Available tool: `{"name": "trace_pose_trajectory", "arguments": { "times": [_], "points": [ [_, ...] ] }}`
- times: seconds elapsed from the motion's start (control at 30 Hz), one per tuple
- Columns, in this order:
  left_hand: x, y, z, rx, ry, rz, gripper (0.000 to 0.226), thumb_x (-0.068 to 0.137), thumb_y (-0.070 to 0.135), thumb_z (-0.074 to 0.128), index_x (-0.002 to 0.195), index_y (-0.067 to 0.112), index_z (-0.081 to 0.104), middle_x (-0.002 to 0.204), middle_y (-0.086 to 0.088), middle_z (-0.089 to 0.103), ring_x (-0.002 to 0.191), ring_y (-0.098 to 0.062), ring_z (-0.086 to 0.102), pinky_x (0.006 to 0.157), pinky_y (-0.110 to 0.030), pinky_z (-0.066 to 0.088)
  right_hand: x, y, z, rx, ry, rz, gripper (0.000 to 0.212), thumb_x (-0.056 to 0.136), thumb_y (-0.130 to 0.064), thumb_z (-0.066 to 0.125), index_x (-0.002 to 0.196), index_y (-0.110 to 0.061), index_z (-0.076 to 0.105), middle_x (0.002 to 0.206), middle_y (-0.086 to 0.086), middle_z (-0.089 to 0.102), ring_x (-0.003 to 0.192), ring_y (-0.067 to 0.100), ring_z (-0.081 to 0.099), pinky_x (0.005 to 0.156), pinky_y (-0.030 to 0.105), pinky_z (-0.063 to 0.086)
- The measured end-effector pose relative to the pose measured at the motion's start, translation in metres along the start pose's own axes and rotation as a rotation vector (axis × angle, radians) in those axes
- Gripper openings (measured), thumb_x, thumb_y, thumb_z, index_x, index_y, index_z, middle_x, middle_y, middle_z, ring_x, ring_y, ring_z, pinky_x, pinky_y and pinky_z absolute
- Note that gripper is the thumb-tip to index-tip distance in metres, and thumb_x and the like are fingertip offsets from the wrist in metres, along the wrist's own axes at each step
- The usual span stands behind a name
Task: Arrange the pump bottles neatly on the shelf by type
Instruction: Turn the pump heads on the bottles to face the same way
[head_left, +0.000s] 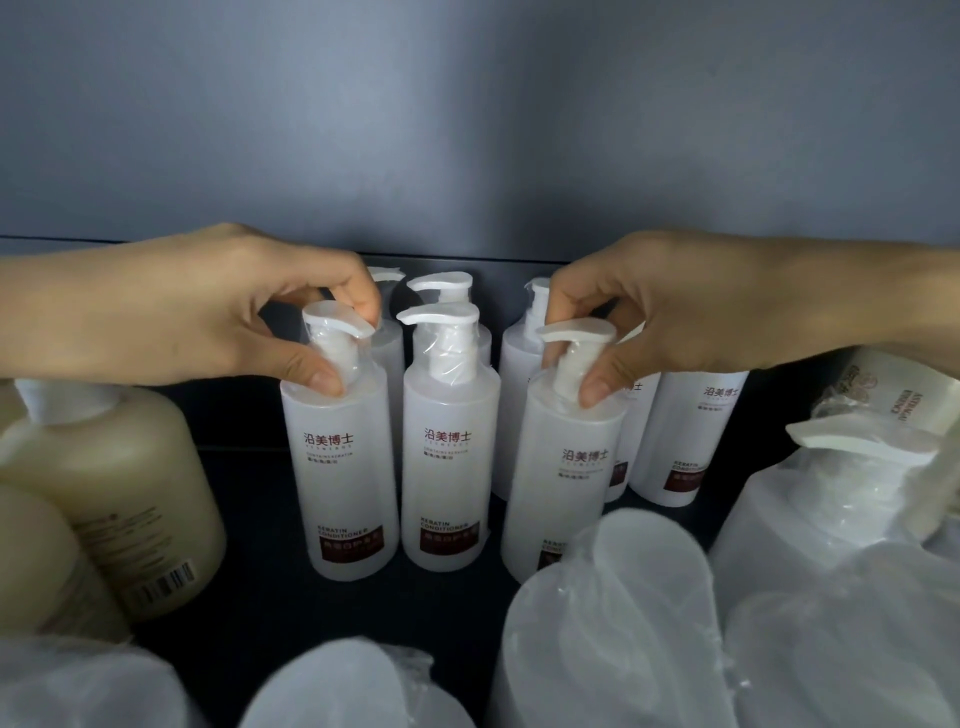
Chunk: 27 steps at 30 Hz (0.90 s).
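On the dark shelf (260, 597), your left hand (244, 322) pinches the pump neck of the left conditioner bottle (340, 467), at 9 o'clock from the middle bottle (447, 457); your right hand (654, 322) pinches the neck of the right conditioner bottle (561, 483), at 4 o'clock from it. Tan bottles (114, 493) stand at 8 o'clock.

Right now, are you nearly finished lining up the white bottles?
Partly. Done: the middle bottle stands upright, with more white bottles behind. In hand: the left hand grips the left bottle by its pump neck; the right hand grips the right bottle, which leans. Left: straighten that one, perhaps tidy the beige bottles and wrapped bottles nearby.
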<state>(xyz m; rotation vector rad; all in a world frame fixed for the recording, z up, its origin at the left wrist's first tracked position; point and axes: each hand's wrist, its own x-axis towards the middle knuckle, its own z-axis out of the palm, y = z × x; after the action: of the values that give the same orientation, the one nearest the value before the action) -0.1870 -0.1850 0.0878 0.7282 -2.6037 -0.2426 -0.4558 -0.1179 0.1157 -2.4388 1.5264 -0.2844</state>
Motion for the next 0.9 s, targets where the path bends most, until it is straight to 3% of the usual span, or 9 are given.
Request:
{"name": "trace_pose_trajectory", "arguments": {
  "times": [0.2, 0.33, 0.43, 0.57, 0.67, 0.83, 0.9],
  "points": [
    [0.000, 0.002, 0.001, -0.030, 0.009, 0.004, 0.032, 0.054, 0.062, 0.062, 0.083, 0.049, 0.057, 0.079, 0.023, 0.068, 0.059, 0.006, 0.056, 0.051, 0.000, 0.040, 0.009, 0.001, 0.003, -0.034, 0.038, -0.002, 0.022, 0.069, -0.024, 0.080, 0.084, -0.023, 0.065, 0.089, -0.007, 0.071, 0.077, 0.008, 0.066, 0.077, 0.029, 0.052],
    [0.000, 0.002, 0.001, -0.027, 0.008, 0.001, 0.033, 0.054, 0.063, 0.062, 0.083, 0.049, 0.057, 0.079, 0.022, 0.068, 0.058, 0.005, 0.056, 0.051, 0.000, 0.040, 0.013, 0.000, 0.003, -0.075, 0.054, -0.002, 0.021, 0.069, -0.025, 0.081, 0.080, -0.026, 0.063, 0.078, -0.013, 0.067, 0.064, -0.002, 0.060, 0.059, 0.012, 0.046],
    [-0.001, 0.001, 0.001, 0.000, 0.016, -0.002, 0.033, 0.053, 0.065, 0.061, 0.083, 0.051, 0.056, 0.080, 0.023, 0.068, 0.057, -0.002, 0.058, 0.052, 0.000, 0.039, 0.013, 0.000, 0.003, -0.103, 0.058, -0.005, 0.021, 0.069, -0.027, 0.080, 0.082, -0.026, 0.063, 0.082, -0.010, 0.068, 0.067, 0.001, 0.060, 0.060, 0.018, 0.048],
    [0.000, 0.000, 0.001, 0.009, 0.013, -0.013, 0.035, 0.051, 0.067, 0.060, 0.083, 0.053, 0.055, 0.079, 0.023, 0.068, 0.054, -0.005, 0.059, 0.052, -0.004, 0.042, 0.010, 0.000, 0.004, -0.120, 0.044, 0.004, 0.022, 0.070, -0.029, 0.080, 0.083, -0.027, 0.062, 0.089, -0.008, 0.068, 0.075, 0.005, 0.063, 0.075, 0.030, 0.051],
    [0.000, -0.002, 0.001, 0.032, 0.009, -0.010, 0.036, 0.052, 0.068, 0.059, 0.083, 0.051, 0.055, 0.079, 0.022, 0.068, 0.054, -0.009, 0.059, 0.052, -0.007, 0.043, 0.007, -0.001, 0.004, -0.139, 0.027, 0.004, 0.023, 0.071, -0.031, 0.078, 0.085, -0.029, 0.060, 0.093, -0.009, 0.068, 0.092, 0.011, 0.064, 0.086, 0.040, 0.050],
    [0.000, -0.002, 0.001, 0.025, 0.014, 0.003, 0.034, 0.054, 0.067, 0.059, 0.084, 0.052, 0.055, 0.078, 0.019, 0.067, 0.054, -0.003, 0.056, 0.050, -0.002, 0.040, 0.005, -0.001, 0.001, -0.152, -0.017, -0.011, 0.023, 0.073, -0.036, 0.074, 0.090, -0.030, 0.059, 0.095, -0.009, 0.068, 0.102, 0.017, 0.063, 0.088, 0.043, 0.050],
    [-0.001, -0.003, 0.001, 0.030, 0.020, 0.003, 0.034, 0.054, 0.068, 0.059, 0.084, 0.052, 0.054, 0.077, 0.017, 0.067, 0.048, -0.001, 0.054, 0.049, -0.003, 0.040, 0.002, 0.001, -0.001, -0.157, -0.038, -0.009, 0.026, 0.075, -0.040, 0.071, 0.096, -0.031, 0.059, 0.096, -0.011, 0.067, 0.101, 0.012, 0.063, 0.086, 0.040, 0.051]
  ]
}}
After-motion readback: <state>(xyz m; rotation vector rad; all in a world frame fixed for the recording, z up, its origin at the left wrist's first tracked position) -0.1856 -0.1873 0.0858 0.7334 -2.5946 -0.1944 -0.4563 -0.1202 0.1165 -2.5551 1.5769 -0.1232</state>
